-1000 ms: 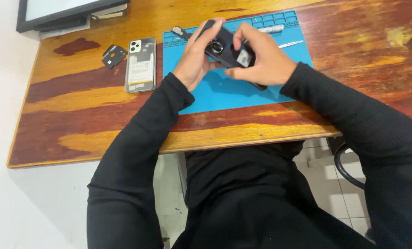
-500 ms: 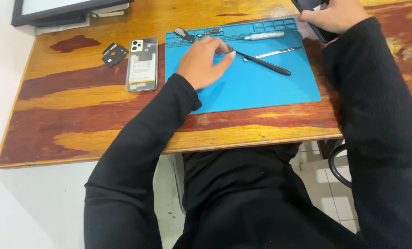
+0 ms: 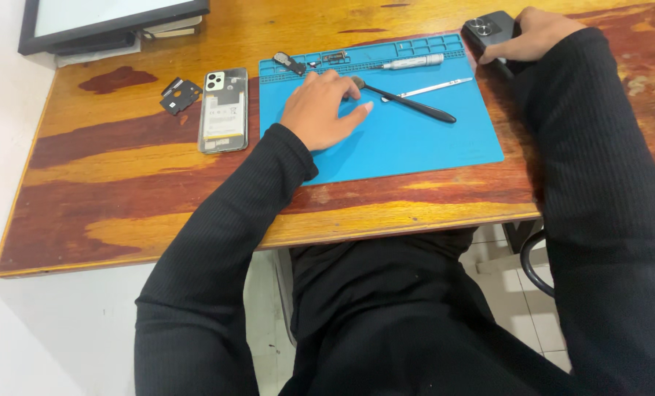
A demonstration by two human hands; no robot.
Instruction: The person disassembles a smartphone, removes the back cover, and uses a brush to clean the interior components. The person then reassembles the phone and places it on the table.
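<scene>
My right hand (image 3: pixel 531 33) rests on a black phone back cover (image 3: pixel 489 31) lying on the wooden table to the right of the blue work mat (image 3: pixel 415 139). My left hand (image 3: pixel 320 110) lies flat on the mat, fingers spread, its fingertips touching the end of a black brush-like tool (image 3: pixel 408 103). Beside that tool lie a thin metal pry tool (image 3: pixel 434 88) and, farther back, a silver screwdriver (image 3: pixel 413 62).
An opened phone (image 3: pixel 223 110) with its insides showing lies left of the mat, next to a small black part (image 3: pixel 180 95). A framed white board (image 3: pixel 107 22) stands at the back left. Small parts (image 3: pixel 289 62) sit in the mat's tray strip.
Both hands held the black cover over the mat a second ago. The right hand carried it right and set it on the table; the left hand dropped flat onto the mat.
</scene>
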